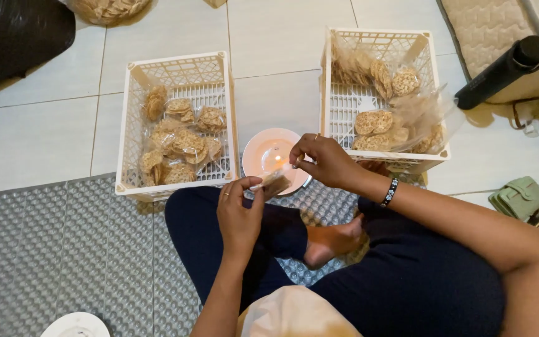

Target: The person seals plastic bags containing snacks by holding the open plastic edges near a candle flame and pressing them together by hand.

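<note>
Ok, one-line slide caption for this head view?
Both hands, left hand and right hand, hold a small clear cracker packet over a lit candle on a white plate, between two white plastic crates.

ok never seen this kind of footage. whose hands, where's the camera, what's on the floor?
There is one picture, from a camera worn on a person's head, looking down. No machine: the person sits cross-legged on a grey dimpled mat on a tiled floor. Their left hand and right hand together hold a small clear packet of crackers over a pink saucer with what looks like a small flame. Ahead stand two white plastic crates: the left crate holds packets of round crackers, and the right crate holds more in looser clear bags.
</note>
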